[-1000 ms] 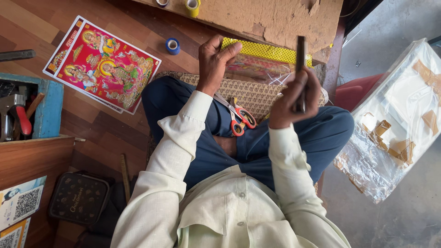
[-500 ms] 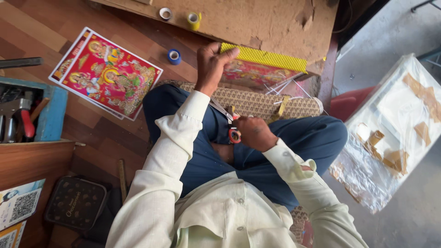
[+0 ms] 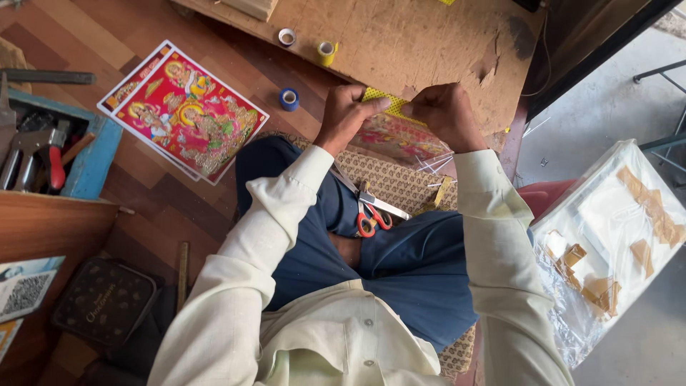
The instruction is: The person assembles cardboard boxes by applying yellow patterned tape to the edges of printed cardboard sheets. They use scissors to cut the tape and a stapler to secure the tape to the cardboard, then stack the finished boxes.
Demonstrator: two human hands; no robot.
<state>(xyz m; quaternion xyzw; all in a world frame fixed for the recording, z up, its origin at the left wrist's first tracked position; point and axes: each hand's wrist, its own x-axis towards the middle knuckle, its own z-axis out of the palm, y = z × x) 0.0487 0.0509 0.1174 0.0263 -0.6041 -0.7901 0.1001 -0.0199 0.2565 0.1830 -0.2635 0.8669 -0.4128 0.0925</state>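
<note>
over my lap, at the near edge of the brown board point(image 3: 429, 43), my left hand point(image 3: 349, 114) and right hand point(image 3: 446, 114) both pinch the top edge of a plastic-wrapped picture with a yellow border point(image 3: 400, 136); fingers of each are closed on it. red-handled scissors point(image 3: 371, 211) lie on my thigh. on the wooden floor point(image 3: 93, 28) to the left sit colourful prints point(image 3: 184, 111) and a blue tape roll point(image 3: 289, 99).
</note>
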